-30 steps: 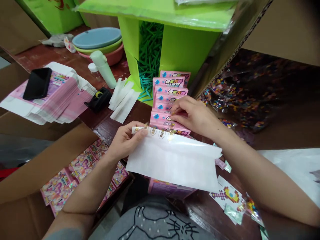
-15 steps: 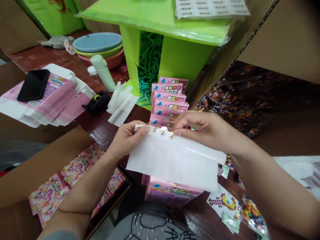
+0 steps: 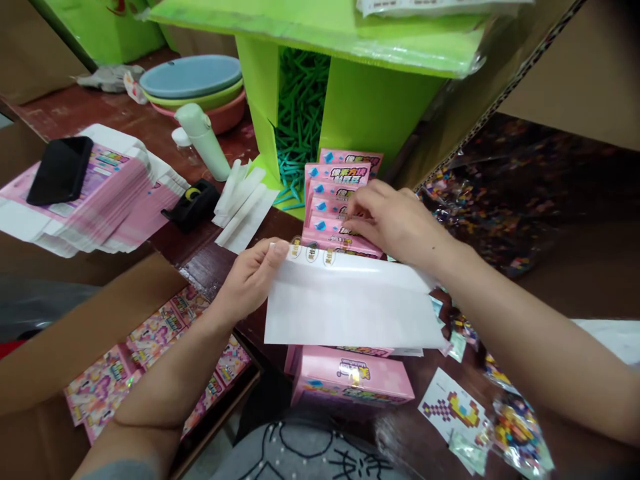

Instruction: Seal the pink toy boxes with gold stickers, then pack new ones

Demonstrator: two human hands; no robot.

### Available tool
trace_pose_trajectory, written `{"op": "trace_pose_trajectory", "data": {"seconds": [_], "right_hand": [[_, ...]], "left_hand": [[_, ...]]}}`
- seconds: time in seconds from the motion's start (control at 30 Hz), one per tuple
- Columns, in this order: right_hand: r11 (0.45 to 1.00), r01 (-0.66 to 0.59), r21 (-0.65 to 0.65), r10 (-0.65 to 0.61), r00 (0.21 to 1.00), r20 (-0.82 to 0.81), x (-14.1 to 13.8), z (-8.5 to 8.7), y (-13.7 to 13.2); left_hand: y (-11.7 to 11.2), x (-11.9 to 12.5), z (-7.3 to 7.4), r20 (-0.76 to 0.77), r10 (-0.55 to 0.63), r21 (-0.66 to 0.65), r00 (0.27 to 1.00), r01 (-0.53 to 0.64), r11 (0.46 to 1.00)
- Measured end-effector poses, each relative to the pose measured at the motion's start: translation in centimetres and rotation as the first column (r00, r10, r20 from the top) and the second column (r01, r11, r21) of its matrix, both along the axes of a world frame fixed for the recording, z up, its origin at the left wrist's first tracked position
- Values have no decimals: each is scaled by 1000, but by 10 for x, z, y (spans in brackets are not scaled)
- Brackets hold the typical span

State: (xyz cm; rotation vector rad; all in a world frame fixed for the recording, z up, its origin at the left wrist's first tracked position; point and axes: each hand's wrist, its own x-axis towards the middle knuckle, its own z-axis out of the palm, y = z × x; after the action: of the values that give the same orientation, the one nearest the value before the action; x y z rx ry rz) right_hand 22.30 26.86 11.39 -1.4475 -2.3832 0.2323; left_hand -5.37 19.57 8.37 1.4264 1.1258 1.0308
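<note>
My left hand (image 3: 254, 273) pinches the upper left corner of a white backing sheet (image 3: 345, 303). Several clear round stickers (image 3: 312, 253) with gold lettering run along its top edge. Beyond the sheet, my right hand (image 3: 395, 217) has thumb and fingers pinched together at the front of a pink box (image 3: 327, 224) in an upright row. A small sticker seems to be at those fingertips, though they hide it. Below the sheet more pink boxes (image 3: 357, 375) stand close to my body.
At the left are flattened cartons (image 3: 125, 180) under a phone (image 3: 60, 170), a tape dispenser (image 3: 193, 202), paper strips (image 3: 245, 207) and a green bottle (image 3: 203, 140). A carton of packed boxes (image 3: 120, 313) sits lower left. A pattern card (image 3: 453, 407) and bead bags (image 3: 520, 427) lie right.
My right hand has left the sheet's top edge and moved up to the row of pink boxes. The sheet shows one sticker fewer at the right of its line; my left hand still holds it.
</note>
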Motion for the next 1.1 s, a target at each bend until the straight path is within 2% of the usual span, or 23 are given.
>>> {"op": "trace_pose_trajectory", "data": {"seconds": [0.07, 0.13, 0.23, 0.3, 0.33, 0.4, 0.5, 0.63, 0.8, 0.93, 1.0, 1.1], "right_hand": [[999, -35, 1, 34, 999, 42, 3, 2, -2], [996, -74, -48, 74, 997, -4, 5, 7, -6], [947, -230, -222, 179, 957, -230, 6, 17, -19], [900, -316, -299, 189, 903, -386, 4, 22, -27], [900, -315, -300, 164, 884, -438, 4, 23, -29], [944, -223, -245, 79, 869, -488, 5, 22, -24], [987, -54, -149, -9, 918, -397, 10, 12, 3], [998, -20, -63, 8, 984, -177, 11, -6, 35], [997, 48, 62, -41, 993, -112, 7, -15, 32], [999, -25, 46, 24, 999, 24, 12, -8, 28], [995, -95, 14, 95, 995, -3, 13, 3, 25], [976, -206, -63, 196, 971, -133, 7, 26, 11]], "left_hand": [[3, 4, 3, 7, -25, -10, 1000, 25, 1000], [5, 8, 4, 22, -35, -22, 999, 35, 999], [8, 12, 3, 35, -35, -39, 999, 37, 999], [9, 14, 2, 53, -40, -41, 998, 42, 998], [10, 15, 1, 62, -38, -38, 997, 41, 998], [12, 15, 0, 63, -16, -30, 998, 18, 999], [13, 15, -1, 31, 25, -28, 999, -24, 999], [15, 11, -3, -1, 32, -6, 1000, -32, 999], [18, 6, -6, -10, 53, 23, 999, -53, 998], [24, 11, -6, 41, 25, -11, 999, -25, 1000], [27, 14, -6, 48, 5, -1, 999, -5, 1000], [29, 15, -7, 5, -5, 64, 1000, 5, 998]]}}
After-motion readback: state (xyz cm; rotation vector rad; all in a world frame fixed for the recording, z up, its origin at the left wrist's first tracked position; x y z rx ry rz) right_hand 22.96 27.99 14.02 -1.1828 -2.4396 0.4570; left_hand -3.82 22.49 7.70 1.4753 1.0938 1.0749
